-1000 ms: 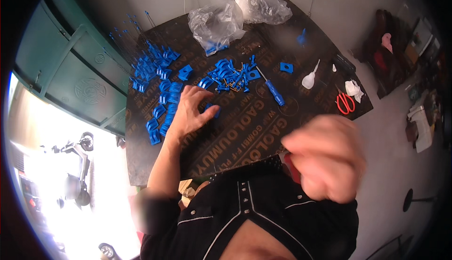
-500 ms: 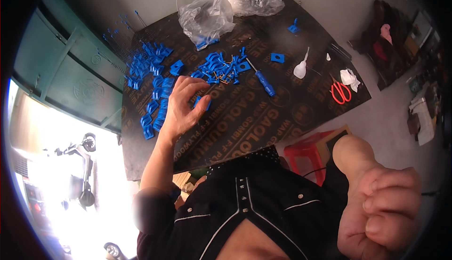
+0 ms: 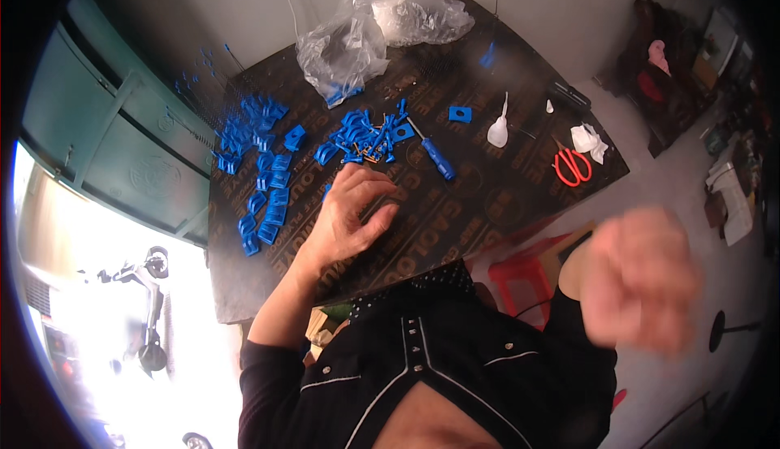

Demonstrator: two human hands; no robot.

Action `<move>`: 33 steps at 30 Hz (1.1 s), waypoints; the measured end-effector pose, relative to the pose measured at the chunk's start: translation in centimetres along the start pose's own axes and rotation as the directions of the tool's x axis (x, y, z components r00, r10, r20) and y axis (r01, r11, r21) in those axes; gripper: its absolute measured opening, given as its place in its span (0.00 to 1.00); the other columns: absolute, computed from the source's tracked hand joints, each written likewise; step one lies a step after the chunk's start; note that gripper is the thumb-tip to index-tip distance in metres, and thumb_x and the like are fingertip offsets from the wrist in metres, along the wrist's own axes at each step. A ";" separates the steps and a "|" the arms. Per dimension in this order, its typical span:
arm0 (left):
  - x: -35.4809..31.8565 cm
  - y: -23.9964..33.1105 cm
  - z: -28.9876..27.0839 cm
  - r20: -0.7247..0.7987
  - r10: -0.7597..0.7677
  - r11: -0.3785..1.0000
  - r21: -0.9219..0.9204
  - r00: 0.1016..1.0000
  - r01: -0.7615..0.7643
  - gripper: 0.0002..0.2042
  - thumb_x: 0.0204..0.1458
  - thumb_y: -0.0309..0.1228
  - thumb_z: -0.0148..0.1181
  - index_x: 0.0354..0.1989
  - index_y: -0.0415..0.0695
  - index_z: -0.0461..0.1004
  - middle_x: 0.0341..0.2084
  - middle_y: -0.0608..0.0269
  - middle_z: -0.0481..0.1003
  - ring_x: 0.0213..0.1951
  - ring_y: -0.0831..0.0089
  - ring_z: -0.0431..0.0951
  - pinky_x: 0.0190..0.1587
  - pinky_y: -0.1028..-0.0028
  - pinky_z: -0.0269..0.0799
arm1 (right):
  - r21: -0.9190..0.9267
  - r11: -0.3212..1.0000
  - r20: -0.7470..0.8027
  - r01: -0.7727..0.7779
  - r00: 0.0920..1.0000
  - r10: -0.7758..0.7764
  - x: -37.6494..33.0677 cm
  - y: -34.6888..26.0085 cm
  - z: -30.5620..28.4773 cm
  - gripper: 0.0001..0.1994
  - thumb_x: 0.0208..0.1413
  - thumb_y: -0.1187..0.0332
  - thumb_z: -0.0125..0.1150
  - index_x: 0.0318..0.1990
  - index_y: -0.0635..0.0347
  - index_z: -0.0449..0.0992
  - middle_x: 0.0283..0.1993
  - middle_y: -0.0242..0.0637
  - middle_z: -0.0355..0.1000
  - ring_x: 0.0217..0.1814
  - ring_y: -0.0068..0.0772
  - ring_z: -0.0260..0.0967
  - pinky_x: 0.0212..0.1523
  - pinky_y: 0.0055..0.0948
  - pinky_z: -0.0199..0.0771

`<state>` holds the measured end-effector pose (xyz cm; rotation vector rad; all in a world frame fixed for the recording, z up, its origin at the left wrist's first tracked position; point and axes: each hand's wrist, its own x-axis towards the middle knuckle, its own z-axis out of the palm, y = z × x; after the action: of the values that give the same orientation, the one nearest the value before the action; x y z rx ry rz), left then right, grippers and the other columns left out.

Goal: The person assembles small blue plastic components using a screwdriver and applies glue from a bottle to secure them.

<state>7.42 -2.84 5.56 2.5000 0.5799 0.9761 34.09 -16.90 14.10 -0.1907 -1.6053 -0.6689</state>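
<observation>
My left hand [image 3: 353, 215] is over the dark table, palm down, its fingers loosely curved and the thumb apart from them. I see nothing in its grasp. A small blue piece [image 3: 327, 192] shows partly from behind its fingers. Just beyond lies a pile of blue curved plastic pieces [image 3: 357, 132] mixed with screws. To its right is a blue-handled screwdriver [image 3: 439, 159]. My right hand [image 3: 646, 282] is raised off the table's right side, close to the camera and smeared by motion; its fingers look bent, but whether they hold something is unclear.
More blue pieces [image 3: 275, 197] lie in rows at the left, beside a heap [image 3: 252, 120]. Clear plastic bags [image 3: 345, 47] sit at the back. Rightward are a flat blue piece [image 3: 460, 114], a white squeeze bottle [image 3: 499, 131], red-handled scissors [image 3: 572, 168] and crumpled white paper [image 3: 589, 142].
My left hand has shifted right and nearer to me, away from the blue rows. My right hand has risen in the picture and is now blurred. The view has shifted slightly.
</observation>
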 end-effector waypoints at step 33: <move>-0.9 -1.6 5.0 -0.068 0.003 1.000 -0.022 0.998 -0.005 0.06 0.43 0.26 0.64 0.29 0.37 0.76 0.27 0.57 0.75 0.32 0.59 0.74 0.36 0.65 0.72 | -0.783 0.262 0.373 -0.564 -0.089 0.924 -22.9 27.2 10.2 0.13 0.46 0.64 0.62 0.34 0.65 0.80 0.38 0.53 0.76 0.46 0.51 0.75 0.48 0.43 0.73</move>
<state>9.93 -2.97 0.90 2.4574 0.5812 1.0668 42.63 16.48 0.54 -1.9680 -1.7664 0.2214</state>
